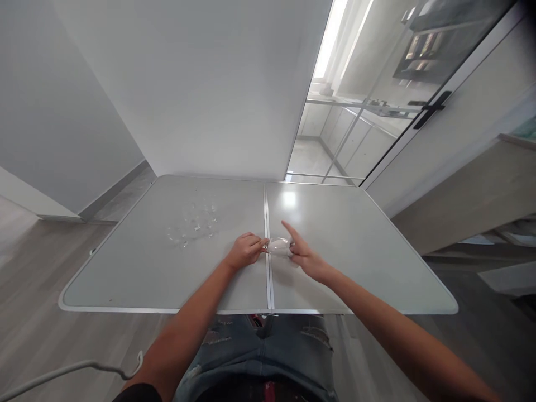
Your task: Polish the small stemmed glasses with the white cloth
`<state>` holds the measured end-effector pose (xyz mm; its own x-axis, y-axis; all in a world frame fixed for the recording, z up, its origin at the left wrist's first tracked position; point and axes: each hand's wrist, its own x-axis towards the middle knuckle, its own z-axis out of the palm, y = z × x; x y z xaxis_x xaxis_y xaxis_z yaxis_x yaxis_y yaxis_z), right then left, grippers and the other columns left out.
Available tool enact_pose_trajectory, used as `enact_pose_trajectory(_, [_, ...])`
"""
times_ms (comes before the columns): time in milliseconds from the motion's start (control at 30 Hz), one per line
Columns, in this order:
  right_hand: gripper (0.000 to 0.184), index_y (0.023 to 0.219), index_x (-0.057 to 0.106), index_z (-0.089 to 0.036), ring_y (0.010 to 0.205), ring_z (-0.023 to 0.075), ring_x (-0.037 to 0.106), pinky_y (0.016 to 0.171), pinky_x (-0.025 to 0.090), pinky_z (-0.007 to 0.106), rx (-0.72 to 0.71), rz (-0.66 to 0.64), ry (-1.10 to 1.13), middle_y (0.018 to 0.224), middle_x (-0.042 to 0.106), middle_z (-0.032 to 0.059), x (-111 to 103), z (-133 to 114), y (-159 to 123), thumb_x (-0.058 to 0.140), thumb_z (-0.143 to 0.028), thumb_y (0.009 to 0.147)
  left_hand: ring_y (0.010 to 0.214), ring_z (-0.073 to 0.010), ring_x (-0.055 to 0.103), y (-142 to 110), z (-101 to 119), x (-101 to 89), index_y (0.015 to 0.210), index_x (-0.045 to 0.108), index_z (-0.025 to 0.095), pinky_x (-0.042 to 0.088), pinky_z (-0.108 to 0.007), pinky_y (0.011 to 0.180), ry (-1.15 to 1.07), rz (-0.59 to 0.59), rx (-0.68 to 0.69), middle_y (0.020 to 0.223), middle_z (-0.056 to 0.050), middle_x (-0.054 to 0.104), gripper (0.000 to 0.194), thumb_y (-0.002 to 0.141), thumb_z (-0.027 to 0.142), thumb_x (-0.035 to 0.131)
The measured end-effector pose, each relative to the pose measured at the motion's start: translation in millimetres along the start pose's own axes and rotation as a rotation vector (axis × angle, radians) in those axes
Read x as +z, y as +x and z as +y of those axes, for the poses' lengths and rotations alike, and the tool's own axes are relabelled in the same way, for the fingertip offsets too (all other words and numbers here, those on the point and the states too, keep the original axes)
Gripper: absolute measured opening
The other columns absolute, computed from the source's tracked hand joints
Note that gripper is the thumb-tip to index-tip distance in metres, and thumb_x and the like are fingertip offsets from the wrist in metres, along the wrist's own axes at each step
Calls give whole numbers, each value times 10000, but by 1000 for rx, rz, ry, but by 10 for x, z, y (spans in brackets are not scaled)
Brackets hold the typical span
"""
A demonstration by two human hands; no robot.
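Note:
A clear, shiny glass [279,247] is held sideways low over the table, close to its middle seam. My left hand [248,249] is closed, pinching the narrow left end between thumb and fingers. At the wider right end, my right hand [307,255] has its fingers curled against the glass while the index finger points up and away. Something whitish shows at that end, but I cannot make out what it is. Several see-through pieces [197,226] lie on the left half of the table; their exact shape is hard to tell.
The pale folding table [355,245] has a metal edge and a seam [267,223] across its middle. Behind it stands a white wall [201,95], with a glass door [343,128] to the right. A pale cable [92,365] hangs at lower left.

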<state>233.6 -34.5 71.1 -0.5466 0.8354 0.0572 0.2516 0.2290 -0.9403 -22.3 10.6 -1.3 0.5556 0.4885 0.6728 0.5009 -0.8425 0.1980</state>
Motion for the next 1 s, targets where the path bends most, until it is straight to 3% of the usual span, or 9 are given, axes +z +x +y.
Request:
enact_pose_trajectory(100, [1015, 1627, 60, -260, 748, 170, 581, 723, 499, 291, 138, 150, 376, 810, 545, -13, 92, -119, 11, 479, -113, 715, 763, -164, 651, 38, 18, -18, 1198, 648, 218, 511, -352, 805, 62, 32, -19, 828, -60, 706, 250, 1001, 231, 495])
enact_pose_trajectory(167, [1015, 1628, 55, -230, 770, 175, 593, 726, 508, 295, 162, 222, 407, 834, 558, -3, 152, -113, 0, 480, -124, 712, 763, -165, 651, 50, 40, -21, 1214, 637, 218, 513, -359, 813, 72, 13, -48, 829, -61, 697, 261, 1010, 240, 475])
enact_pose_trajectory(300, [973, 1623, -76, -183, 783, 202, 602, 818, 520, 374, -27, 177, -131, 851, 628, 25, 125, 23, -32, 439, -101, 802, 744, -171, 659, 24, 87, 18, 1246, 620, 189, 525, -341, 761, 21, -20, -49, 825, -76, 692, 300, 1012, 299, 467])
enact_pose_trajectory(433, [810, 1615, 217, -211, 819, 242, 629, 987, 451, 519, -405, -185, -783, 845, 693, 65, -215, 96, 56, 384, -43, 840, 683, -170, 655, -6, 105, 81, 1235, 634, 175, 505, -305, 660, -26, -65, -10, 766, -66, 695, 314, 1002, 333, 497])
enact_pose_trajectory(533, [731, 1571, 348, -243, 761, 219, 605, 997, 430, 545, -483, -320, -912, 806, 691, 50, -428, 84, 151, 352, -35, 870, 649, -161, 652, -4, 95, 103, 1191, 668, 189, 490, -285, 627, -50, -61, -77, 729, -53, 695, 305, 996, 367, 515])
enact_pose_trajectory(633, [747, 1586, 316, -210, 724, 211, 560, 937, 463, 505, -383, -241, -807, 752, 648, 42, -412, 76, 179, 372, -52, 857, 643, -153, 653, 2, 83, 100, 1147, 692, 198, 487, -277, 625, -75, -39, -137, 753, -56, 712, 307, 995, 391, 508])
enact_pose_trajectory(833, [935, 1611, -140, -219, 615, 161, 504, 760, 526, 356, -153, 41, -222, 703, 555, -45, -105, 70, 126, 402, -111, 856, 607, -155, 630, 6, 83, 110, 1124, 693, 176, 462, -278, 598, -28, -21, -151, 706, -53, 686, 338, 1010, 394, 462])
enact_pose_trajectory(900, [926, 1607, -158, -239, 642, 169, 534, 787, 535, 385, -154, 124, -240, 769, 601, -23, -58, 77, 135, 385, -107, 869, 611, -162, 630, 6, 85, 122, 1129, 682, 171, 459, -286, 599, 10, 4, -164, 715, -59, 684, 337, 1009, 399, 466])
enact_pose_trajectory(1000, [884, 1634, 25, -245, 821, 226, 614, 992, 462, 533, -274, 113, -568, 866, 656, 31, -56, 97, 172, 382, -65, 846, 613, -170, 626, -3, 85, 123, 1143, 671, 175, 469, -298, 619, 64, 18, -185, 714, -63, 670, 332, 1004, 402, 473])
